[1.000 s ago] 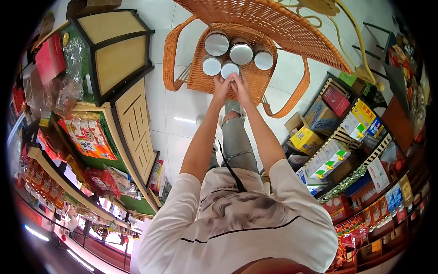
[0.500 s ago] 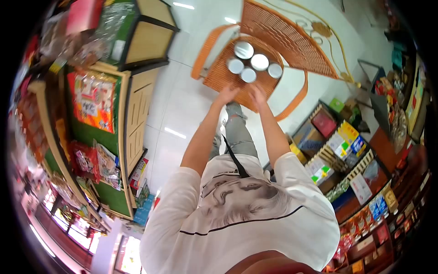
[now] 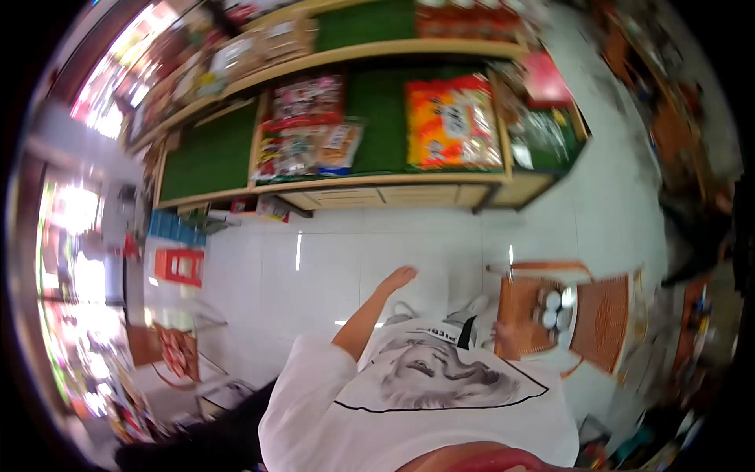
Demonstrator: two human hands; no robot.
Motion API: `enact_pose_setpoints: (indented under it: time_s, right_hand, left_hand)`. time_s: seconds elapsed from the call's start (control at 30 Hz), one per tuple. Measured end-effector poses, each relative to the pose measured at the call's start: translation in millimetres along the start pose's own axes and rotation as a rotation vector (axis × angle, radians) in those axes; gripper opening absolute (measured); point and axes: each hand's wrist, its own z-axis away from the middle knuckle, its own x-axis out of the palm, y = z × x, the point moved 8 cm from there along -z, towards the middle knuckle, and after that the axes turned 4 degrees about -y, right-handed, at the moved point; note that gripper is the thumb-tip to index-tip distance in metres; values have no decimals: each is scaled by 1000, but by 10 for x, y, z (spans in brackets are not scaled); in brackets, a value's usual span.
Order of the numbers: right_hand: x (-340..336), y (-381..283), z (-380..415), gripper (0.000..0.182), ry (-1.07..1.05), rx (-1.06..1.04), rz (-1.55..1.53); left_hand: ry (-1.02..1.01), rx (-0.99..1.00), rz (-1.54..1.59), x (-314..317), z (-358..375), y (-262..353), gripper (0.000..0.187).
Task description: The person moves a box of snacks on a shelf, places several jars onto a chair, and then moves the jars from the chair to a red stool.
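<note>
My left hand (image 3: 400, 278) hangs over the white tiled floor (image 3: 330, 259), fingers loosely extended and nothing in them. My right hand (image 3: 505, 340) is low beside the front of a woven brown chair (image 3: 523, 303); motion blur hides how its fingers lie. Several round cans with pale lids (image 3: 553, 301) stand grouped on the chair seat, toward the backrest (image 3: 602, 322). Neither hand touches the cans.
A long shelf with green lining (image 3: 377, 118) runs across the top, holding an orange-red snack packet (image 3: 448, 122) and other bagged goods. At left are a red stool (image 3: 179, 266) and another chair (image 3: 145, 346) with a patterned bag (image 3: 179, 354).
My view has swung left, so the shelf now lies ahead and the chair with cans is at right. My hands have drawn apart, the left one away from the chair.
</note>
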Motion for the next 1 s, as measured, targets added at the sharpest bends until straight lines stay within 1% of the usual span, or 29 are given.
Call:
enact_pose_setpoints:
  time_s: [0.03,0.07,0.1,0.13,0.17,0.2,0.23,0.3,0.4,0.47,0.57,0.6,0.67,0.7,0.73,0.77,0.83,0.87,0.9,0.93,0.97,1.0]
  right_hand:
    - [223,-52,-234,26,-102,76,67]
    - [570,-349,-192,36,-155,100,271]
    - [908,-606,-170,40,-185,155,356]
    - [1242,-935,-171,41,-220,109,392]
    - [1558,-1194,-198,41,-251,66,418]
    - [1835,-1389,-256,42,-282,30,435]
    - [2145,-1639,-319,41,-318,-22,458]
    - [2626,-2040,-472,41,-326,-65,523]
    - [3234,-2568,-562,39,-334,-113,619]
    - [3570,-2829,-696,34,-316,-130,670]
    - [4106,-3034,-974,41,-387,-85,813]
    - [4308,-3112,-1088,40,-398,-101,823]
    - [4768,-3240,-1288,38,-427,-132,832]
    - [5140,-3449,-1533,36,-485,-205,912]
    - [5482,-3531,-1733,35,-554,-259,985]
    - [5725,-3395,-1862,34,-626,-296,1056]
    - [6379,-3304,-1779,33,-613,-190,1070]
    - [6761,-3457,-1695,33,-522,-42,1022]
    - [7244,-3533,-1638,35,-583,-84,1041]
    - [7674,-3577,-1589,36,-638,-128,1061]
    - [8109,-3610,-1472,39,-686,-134,1018]
    - [8596,-3652,-1334,41,-730,-145,968]
  left_hand:
    - [151,-8,19,-375,250,-433,54]
    - [427,417,-517,-683,-8,-1375,32]
    - [428,227,-536,-924,288,-1761,30]
    - [472,-69,-265,-1133,616,-2278,33]
    - [443,-321,11,-1231,1036,-2411,38]
    - [459,-580,272,-1284,1535,-2503,44]
    - [465,-600,363,-1377,1763,-2536,47]
    - [472,-640,542,-1517,2135,-2619,55]
    - [423,-436,-57,-2089,1613,-3033,58]
    - [583,-220,-151,-2492,1687,-2500,62]
    - [636,-24,82,-3246,1738,-1854,59]
    - [664,32,137,-3510,1753,-1701,57]
    - [708,25,144,-3916,1736,-1679,55]
    - [740,18,134,-4211,1731,-1696,54]
    - [777,-5,161,-4372,1791,-1815,55]
    - [729,-58,164,-4476,1944,-1838,55]
    - [786,-109,164,-4684,2178,-2130,55]
    - [817,-117,172,-4758,2256,-2273,55]
    - [892,-123,267,-4792,2376,-2529,55]
    - [899,-173,388,-4727,2528,-2730,54]
    - [900,-217,506,-4649,2688,-2944,53]
    - [942,-237,476,-4539,2742,-3322,50]
